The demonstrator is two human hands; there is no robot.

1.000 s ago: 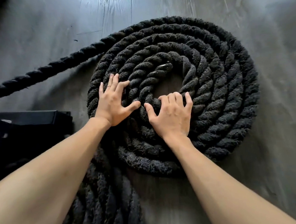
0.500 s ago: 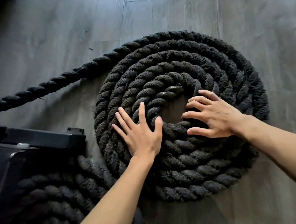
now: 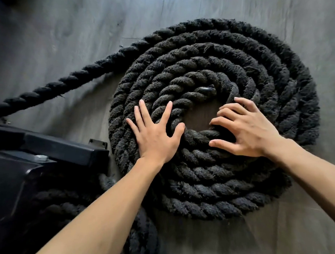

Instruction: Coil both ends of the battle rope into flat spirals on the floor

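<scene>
A thick black battle rope lies wound in a flat spiral [image 3: 227, 53] of several turns on the grey floor. Its taped end [image 3: 204, 89] sits at the centre, beside a small bare gap of floor. My left hand [image 3: 155, 135] rests flat on the inner turns at the spiral's left side, fingers spread. My right hand [image 3: 246, 129] presses on the inner turns at the right of the gap, fingers bent and apart, gripping nothing. The rope's free length [image 3: 60, 85] runs from the spiral's top left toward the left edge. A second coil [image 3: 142, 233] lies partly hidden under my left forearm.
A black metal frame with a bolted foot plate [image 3: 69, 151] stands on the floor just left of the spiral, close to my left forearm. Grey wood-look floor [image 3: 273, 4] stretches behind and to the right of the coil.
My right hand has swung from the spiral's near side round to its right side. My left hand has slid toward the centre. The spiral's inner turns look tighter around the gap.
</scene>
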